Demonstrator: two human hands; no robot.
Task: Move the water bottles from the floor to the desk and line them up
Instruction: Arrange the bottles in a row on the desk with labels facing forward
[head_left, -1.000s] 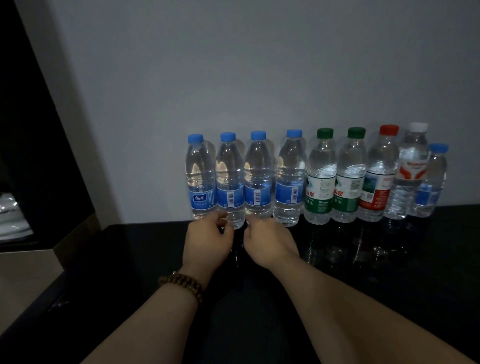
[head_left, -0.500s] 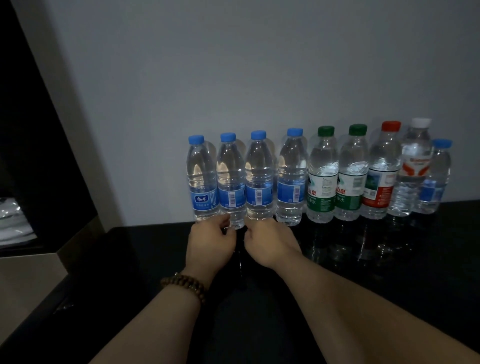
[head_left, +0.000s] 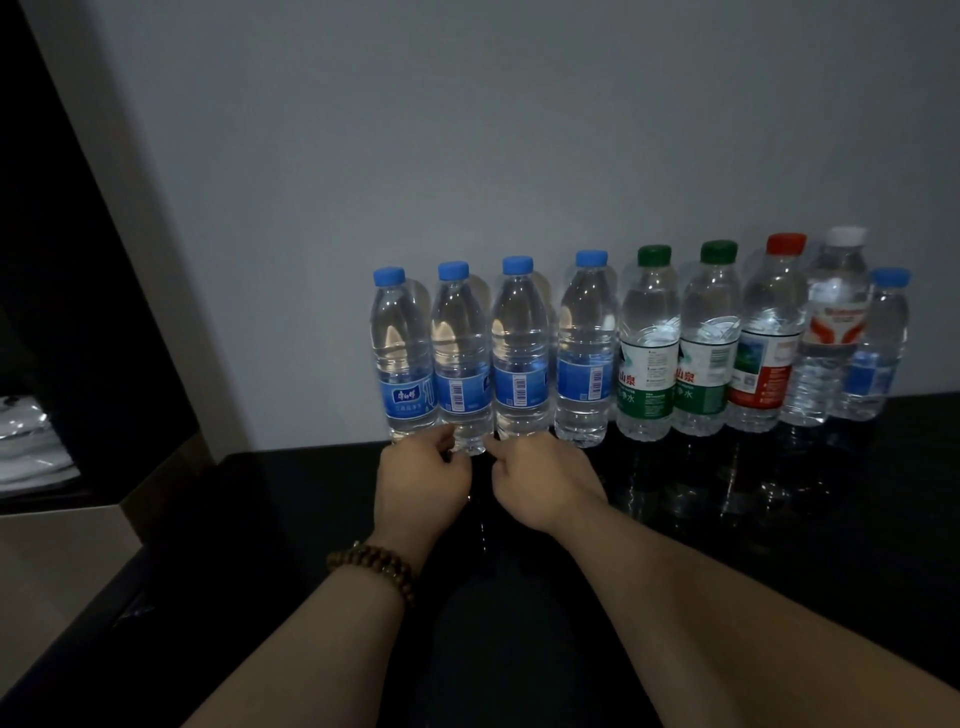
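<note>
Your grip is clamped from both sides on the foot of the second bottle (head_left: 462, 364) from the left. Your left hand (head_left: 422, 486) curls its fingers in against the bottle's left side, your right hand (head_left: 540, 483) curls in against its right side, and the clear ribbed base shows between your fingertips. That bottle stands upright on the dark, glossy surface (head_left: 779, 545), close to the pale wall (head_left: 519, 130) at the far edge, and its foot sits a shade nearer to you than its neighbours' do. It is clear plastic, full of water, with a blue cap and a blue label whose barcode faces you. It is one of a row of nine upright bottles packed side by side. To its left is the first bottle (head_left: 402, 358), with the same blue cap and its label's white logo turned your way. To its right come the third bottle (head_left: 521, 358) and fourth bottle (head_left: 584, 358), also blue-capped. Next are two green-capped bottles (head_left: 648, 353) with green and white labels, then a red-capped bottle (head_left: 769, 338) with a red and white label. After that is a white-capped bottle (head_left: 834, 332) with orange-red markings, and at the right end a shorter-looking blue-capped bottle (head_left: 878, 353). Their reflections show faintly in the surface in front of them. A brown beaded bracelet (head_left: 376, 566) sits on your left wrist.
</note>
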